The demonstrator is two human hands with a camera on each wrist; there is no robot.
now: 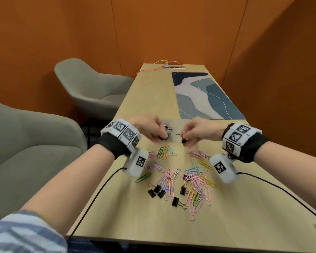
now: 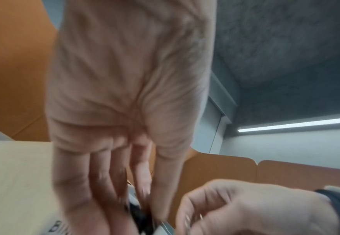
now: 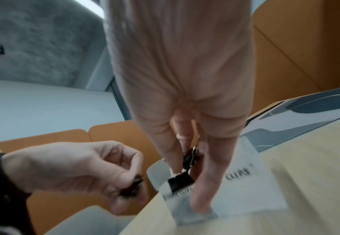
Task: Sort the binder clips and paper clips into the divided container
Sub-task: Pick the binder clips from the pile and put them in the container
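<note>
A clear divided container with a white label strip stands mid-table; several binder clips lie in its left compartment. My left hand hovers over the container's left front and pinches a black binder clip. My right hand is just right of it, pinching black binder clips, one hanging at the container's label. In the right wrist view the left hand holds its clip beside the container. Coloured paper clips and black binder clips lie scattered nearer to me.
A blue patterned desk mat lies beyond the container on the right. A power strip with orange cables sits at the table's far end. Two grey armchairs stand left of the table. Wrist cables trail across the near table edge.
</note>
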